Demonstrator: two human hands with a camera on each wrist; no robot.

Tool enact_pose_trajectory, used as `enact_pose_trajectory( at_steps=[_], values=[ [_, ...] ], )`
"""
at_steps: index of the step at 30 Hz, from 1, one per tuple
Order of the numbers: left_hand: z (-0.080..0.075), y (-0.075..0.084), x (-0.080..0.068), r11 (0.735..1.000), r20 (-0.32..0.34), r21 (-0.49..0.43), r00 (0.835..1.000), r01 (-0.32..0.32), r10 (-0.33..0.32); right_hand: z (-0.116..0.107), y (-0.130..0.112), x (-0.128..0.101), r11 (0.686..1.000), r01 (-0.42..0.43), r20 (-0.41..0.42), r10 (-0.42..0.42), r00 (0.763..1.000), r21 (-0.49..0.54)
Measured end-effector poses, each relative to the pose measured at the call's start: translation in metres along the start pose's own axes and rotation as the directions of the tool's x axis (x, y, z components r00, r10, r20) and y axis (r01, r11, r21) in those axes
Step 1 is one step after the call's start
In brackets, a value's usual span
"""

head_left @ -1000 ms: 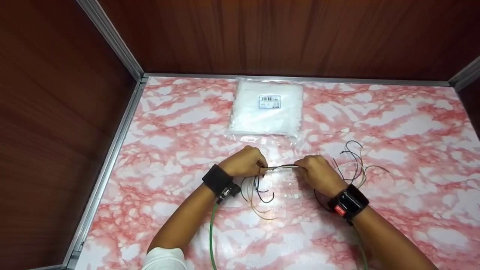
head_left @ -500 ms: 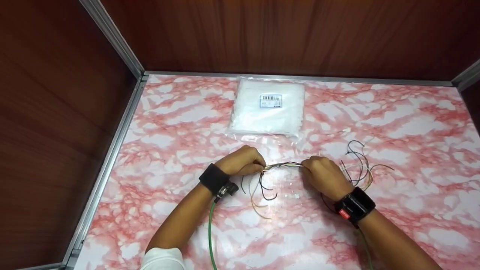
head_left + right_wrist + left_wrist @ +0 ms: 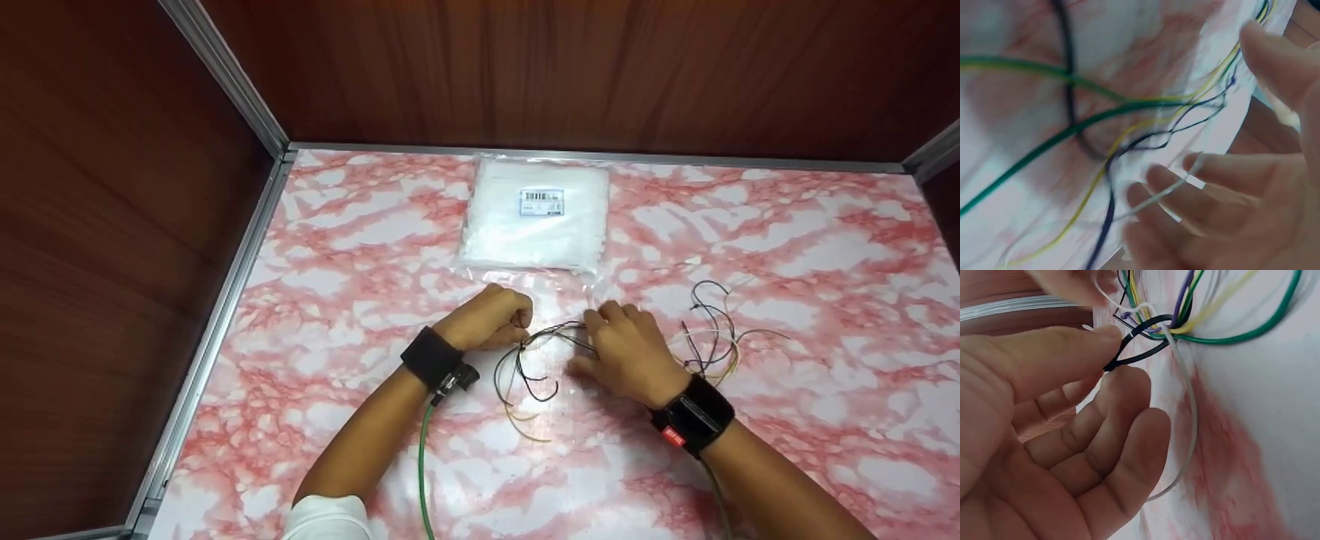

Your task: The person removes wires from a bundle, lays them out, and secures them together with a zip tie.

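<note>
My left hand (image 3: pixel 491 319) pinches a black cable tie (image 3: pixel 1147 355) between thumb and index finger. The tie forms a loop around a bundle of thin wires, seen close in the left wrist view: a green wire (image 3: pixel 1230 341), yellow, purple and white ones. Loose wire ends (image 3: pixel 536 379) hang below the left hand onto the table. To the right, my right hand (image 3: pixel 630 352) has its fingers spread over the bundle's middle, thumb apart from them. In the right wrist view, green, yellow and dark purple wires (image 3: pixel 1107 216) run past the fingers without being gripped.
A clear plastic bag (image 3: pixel 540 232) of white contents, with a barcode label, lies beyond the hands. The bundle's far wire ends (image 3: pixel 720 330) fan out right of the right hand. Wood-grain panels (image 3: pixel 570 75) border the marbled table (image 3: pixel 787 247) at back and sides.
My right hand has let go of the wires and spread its fingers, shifting slightly left. The left hand stays nearly in place, and the wires between the hands have slackened into a curve.
</note>
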State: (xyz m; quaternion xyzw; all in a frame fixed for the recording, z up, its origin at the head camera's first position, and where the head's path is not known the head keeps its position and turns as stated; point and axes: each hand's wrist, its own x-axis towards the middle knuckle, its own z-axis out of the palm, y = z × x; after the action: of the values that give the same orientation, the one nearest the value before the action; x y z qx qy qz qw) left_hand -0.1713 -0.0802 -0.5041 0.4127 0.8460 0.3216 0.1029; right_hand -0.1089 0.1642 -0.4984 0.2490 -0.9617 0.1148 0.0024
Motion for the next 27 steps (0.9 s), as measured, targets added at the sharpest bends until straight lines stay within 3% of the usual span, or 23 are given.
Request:
enact_pose_trajectory(
  at_steps=[4,6,9,11,16,21,27],
  values=[
    [-0.001,0.005,-0.001,0.998,-0.012,-0.015,0.998,0.061,-0.061,0.004,-0.013,0.013,0.992,0.092,-0.153,-0.079,0.985,0.083],
    [-0.002,0.008,-0.001,0.997,-0.024,-0.016,0.996,0.080,-0.080,0.007,-0.018,0.020,0.973,0.118,-0.160,-0.087,0.983,0.198],
    [-0.003,0.010,-0.001,0.996,-0.039,-0.010,0.996,0.085,-0.085,0.012,-0.024,0.031,0.909,0.076,-0.068,-0.052,0.996,0.411],
    [-0.003,0.012,-0.001,0.996,-0.040,-0.015,0.995,0.090,-0.090,0.015,-0.026,0.036,0.836,-0.016,0.033,-0.003,0.999,0.549],
    [-0.004,0.015,-0.003,0.991,0.014,-0.011,0.991,0.135,-0.135,0.022,-0.025,0.042,0.716,-0.135,0.148,0.046,0.988,0.685],
    [-0.011,0.019,-0.007,0.988,0.037,0.011,0.988,0.152,-0.152,0.026,-0.024,0.045,0.688,-0.121,0.135,0.034,0.990,0.715],
    [-0.017,0.026,-0.011,0.982,0.004,0.021,0.982,0.187,-0.188,0.029,-0.028,0.049,0.723,-0.066,0.085,0.010,0.996,0.688]
  ],
)
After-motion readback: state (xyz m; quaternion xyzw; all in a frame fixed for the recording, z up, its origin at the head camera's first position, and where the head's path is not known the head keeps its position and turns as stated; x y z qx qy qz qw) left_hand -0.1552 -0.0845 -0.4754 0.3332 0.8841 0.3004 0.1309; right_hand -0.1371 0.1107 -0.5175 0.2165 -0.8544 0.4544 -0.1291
